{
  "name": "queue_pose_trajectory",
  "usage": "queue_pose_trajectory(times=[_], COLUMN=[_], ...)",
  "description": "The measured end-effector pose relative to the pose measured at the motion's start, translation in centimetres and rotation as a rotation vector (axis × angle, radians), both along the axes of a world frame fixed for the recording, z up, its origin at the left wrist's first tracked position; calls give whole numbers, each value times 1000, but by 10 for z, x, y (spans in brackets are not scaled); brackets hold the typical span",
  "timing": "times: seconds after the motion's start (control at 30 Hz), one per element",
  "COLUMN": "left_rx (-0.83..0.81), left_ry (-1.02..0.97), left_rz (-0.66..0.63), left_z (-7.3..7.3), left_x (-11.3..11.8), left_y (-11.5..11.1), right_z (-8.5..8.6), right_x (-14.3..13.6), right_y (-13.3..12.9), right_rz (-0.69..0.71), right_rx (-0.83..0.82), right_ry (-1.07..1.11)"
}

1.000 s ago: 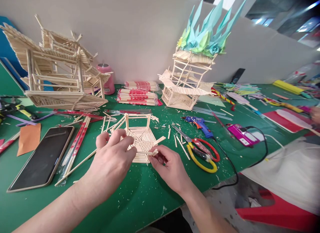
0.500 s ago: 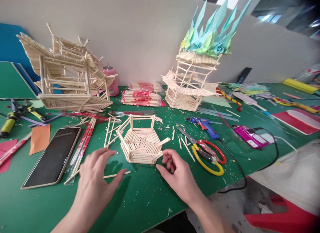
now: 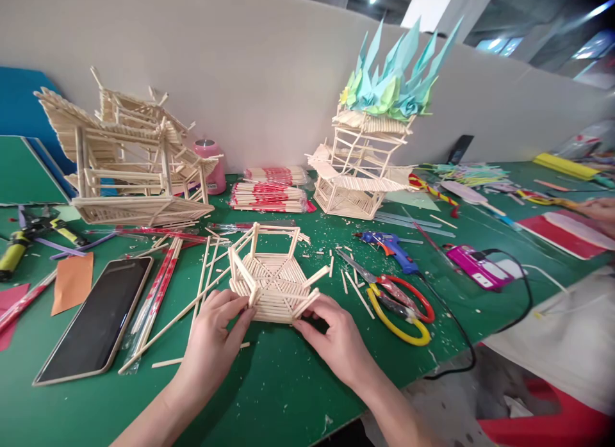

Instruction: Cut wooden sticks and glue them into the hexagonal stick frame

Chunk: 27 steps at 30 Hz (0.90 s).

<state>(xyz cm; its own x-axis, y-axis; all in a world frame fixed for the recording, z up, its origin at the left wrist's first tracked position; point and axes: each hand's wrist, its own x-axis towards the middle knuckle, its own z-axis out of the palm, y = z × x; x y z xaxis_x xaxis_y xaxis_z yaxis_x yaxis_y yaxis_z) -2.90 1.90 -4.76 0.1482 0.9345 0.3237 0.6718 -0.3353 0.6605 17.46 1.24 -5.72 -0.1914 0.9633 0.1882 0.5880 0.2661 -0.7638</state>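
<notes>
A six-sided frame of wooden sticks, with a woven-looking base and short uprights, sits between my hands near the table's front. My left hand pinches its near left corner post between thumb and fingers. At the near right corner, my right hand grips the frame's edge, fingers partly hidden behind it. A long loose stick slants beside my left hand, and a shorter stick passes partly behind that wrist.
Scissors and a blue glue gun lie at right. A phone lies at left. Behind stand two stick-built models, a house-like one and a paper-topped one, with stick bundles between them. Another person's hand shows far right.
My left hand has moved right and closed on the frame's near left corner. My right hand has tightened on the near right corner. The view has tilted slightly upward.
</notes>
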Motion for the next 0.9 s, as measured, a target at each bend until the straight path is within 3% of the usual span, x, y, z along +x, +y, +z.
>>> queue_pose_trajectory(times=[0.3,0.53,0.67,0.77,0.9], left_rx=[-52,-175,-305,-392,-427], left_ry=[-234,-381,-565,-701,-749], left_rz=[40,76,113,128,128], left_z=[37,50,55,57,57], left_x=[15,26,29,31,33], left_y=[25,37,44,47,49], right_z=[31,40,42,46,60], right_x=[16,14,15,13,-7], right_y=[25,34,39,38,33], right_rz=[23,7,26,-78,-187], right_rx=[-117,-160,-183,-134,-74], right_ry=[209,246,260,319,582])
